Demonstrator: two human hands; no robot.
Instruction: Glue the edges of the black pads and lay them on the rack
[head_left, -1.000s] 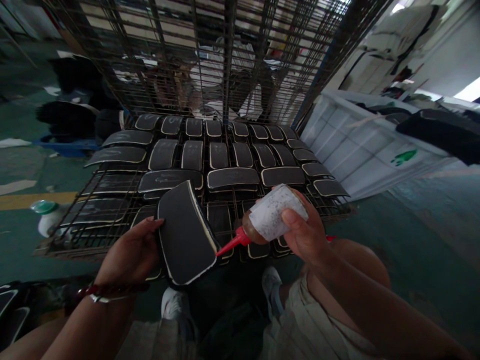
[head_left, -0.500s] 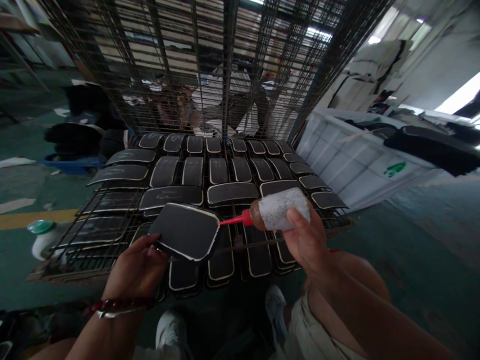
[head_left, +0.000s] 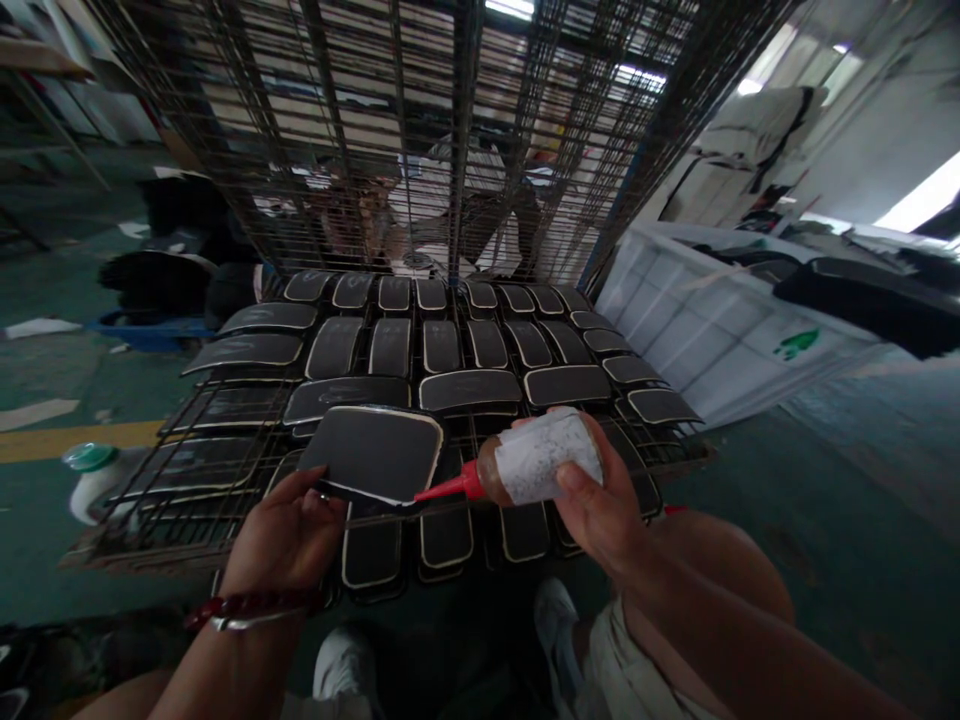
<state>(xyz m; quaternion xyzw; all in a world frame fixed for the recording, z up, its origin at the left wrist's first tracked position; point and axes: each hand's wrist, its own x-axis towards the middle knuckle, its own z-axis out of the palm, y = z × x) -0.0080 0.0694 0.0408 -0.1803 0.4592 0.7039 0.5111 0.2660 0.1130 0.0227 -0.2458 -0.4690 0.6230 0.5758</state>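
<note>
My left hand [head_left: 292, 530] grips the left edge of a dark flat panel [head_left: 379, 452] with rounded corners, holding it above the rack. A pale bead of what looks like glue runs along the panel's border. In my right hand [head_left: 600, 500] is a squeeze bottle [head_left: 544, 455] with brown contents, a white wrap and a red nozzle [head_left: 446, 487]. The nozzle's tip meets the panel's lower right corner. Beneath and beyond lie rows of similar dark panels [head_left: 469, 390], edged with the same pale line.
A wire rack [head_left: 457, 200] rises behind the panels. To the right stands a white bin [head_left: 682, 310] heaped with dark pieces. On the floor at left are a jar with a green lid [head_left: 91, 457] and a blue tray [head_left: 154, 332] under black items. My shoes [head_left: 345, 660] are below.
The nozzle tip has travelled from the panel's upper right corner down to its lower right corner. My right hand and the bottle have shifted down and left; the panel is tilted slightly differently.
</note>
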